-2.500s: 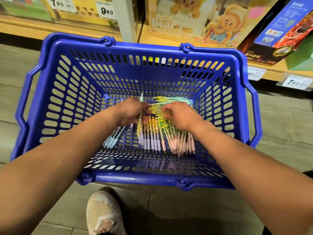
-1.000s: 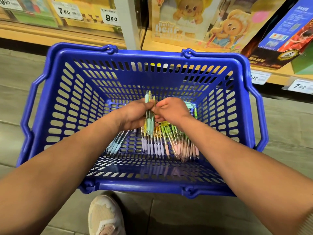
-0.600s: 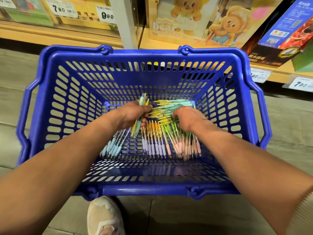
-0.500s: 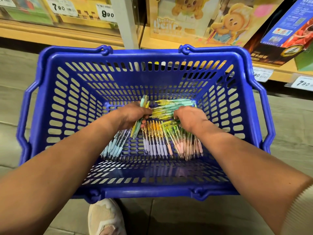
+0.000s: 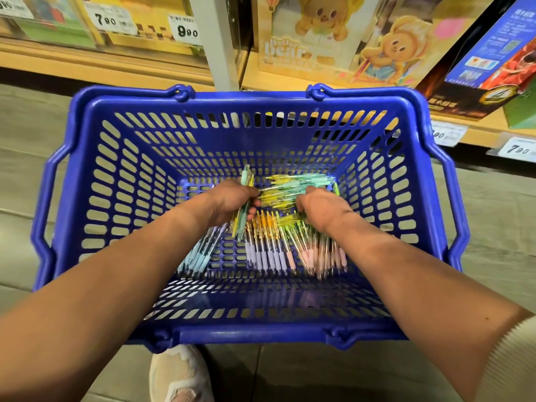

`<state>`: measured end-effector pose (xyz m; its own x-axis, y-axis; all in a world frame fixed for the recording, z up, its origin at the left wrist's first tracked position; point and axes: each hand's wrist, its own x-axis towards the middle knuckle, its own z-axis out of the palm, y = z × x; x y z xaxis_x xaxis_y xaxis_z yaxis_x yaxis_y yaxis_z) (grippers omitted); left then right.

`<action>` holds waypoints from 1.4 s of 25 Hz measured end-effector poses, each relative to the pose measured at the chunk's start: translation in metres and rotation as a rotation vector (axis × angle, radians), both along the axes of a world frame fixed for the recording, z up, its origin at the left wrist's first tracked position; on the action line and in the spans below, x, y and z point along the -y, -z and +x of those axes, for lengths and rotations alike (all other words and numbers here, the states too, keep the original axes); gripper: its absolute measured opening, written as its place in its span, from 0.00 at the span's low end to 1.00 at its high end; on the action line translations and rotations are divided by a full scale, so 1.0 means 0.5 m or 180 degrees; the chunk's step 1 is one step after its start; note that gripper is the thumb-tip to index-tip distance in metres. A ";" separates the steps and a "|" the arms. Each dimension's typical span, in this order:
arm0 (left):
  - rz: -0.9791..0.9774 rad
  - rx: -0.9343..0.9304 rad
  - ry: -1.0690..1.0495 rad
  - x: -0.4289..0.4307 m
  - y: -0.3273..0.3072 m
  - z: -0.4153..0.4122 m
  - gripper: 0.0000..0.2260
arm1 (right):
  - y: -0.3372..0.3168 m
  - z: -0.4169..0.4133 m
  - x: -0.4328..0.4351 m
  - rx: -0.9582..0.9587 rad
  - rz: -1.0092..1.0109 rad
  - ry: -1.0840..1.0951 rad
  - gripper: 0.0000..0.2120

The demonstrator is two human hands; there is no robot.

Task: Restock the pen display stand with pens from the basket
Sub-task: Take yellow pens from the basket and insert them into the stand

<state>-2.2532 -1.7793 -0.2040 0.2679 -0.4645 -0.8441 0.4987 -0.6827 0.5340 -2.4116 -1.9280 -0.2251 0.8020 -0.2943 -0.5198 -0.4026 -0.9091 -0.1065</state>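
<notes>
Pens (image 5: 278, 245) are heaped mid-frame on the basket (image 5: 95, 181) floor | left hand (image 5: 232, 200) grip is closed on a few green pens | right hand (image 5: 322, 208) grip is curled into the pile — whether anything is pinched cannot be told | tips are best kept aligned — one colour gathered per bundle.

Blue basket (image 5: 246, 140) (pastel pens (image 5: 269, 253))

I can't see the right grip's (image 5: 320, 207) fingertips; they sink among blurred pens (image 5: 316, 250) beneath it. My shoe (image 5: 179, 375) is cut off at the bottom edge, and the price tag (image 5: 448, 134) beyond is unreadable.
</notes>
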 end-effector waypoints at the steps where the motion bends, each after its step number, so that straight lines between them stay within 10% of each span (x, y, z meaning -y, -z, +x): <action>1: -0.0018 -0.0010 -0.0017 0.000 0.000 -0.001 0.08 | 0.000 0.000 0.002 0.0001 0.0047 0.0049 0.15; 12: -0.0684 -0.0309 -0.0731 0.026 -0.018 -0.035 0.09 | -0.067 0.067 -0.051 0.1011 0.2292 0.2230 0.14; 18: -0.0539 -0.0043 -0.0689 0.032 -0.033 -0.042 0.10 | -0.075 0.056 -0.034 0.0981 0.2398 0.2065 0.10; 35: -0.0207 -0.0188 -0.0387 -0.014 -0.029 -0.012 0.12 | 0.013 0.010 -0.010 0.0109 -0.0388 -0.0040 0.20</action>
